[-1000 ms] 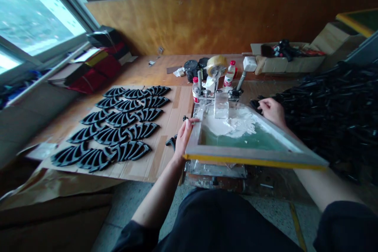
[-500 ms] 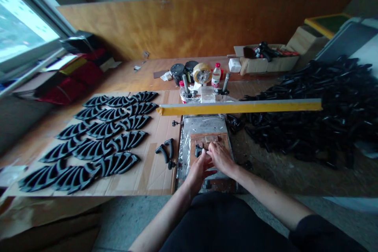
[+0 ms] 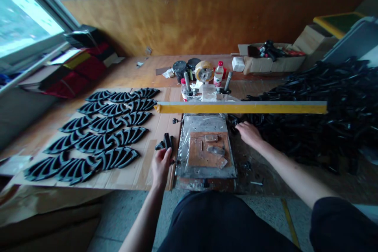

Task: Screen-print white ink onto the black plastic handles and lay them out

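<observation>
Both hands have parted from the wooden pad (image 3: 193,157): the left hand (image 3: 161,165) now pinches a black plastic handle (image 3: 167,141) low over the near right of the cardboard sheet (image 3: 144,177), beside the metal base plate (image 3: 183,170), while the right hand (image 3: 249,134) is at the near left edge of the black parts pile (image 3: 298,138), its grip unclear. Blocks (image 3: 216,150) on the pad probably locate a piece; the screen frame (image 3: 242,108), tilted up at the far side, presumably leaves access. Nested rows (image 3: 102,123) at left likely save room.
</observation>
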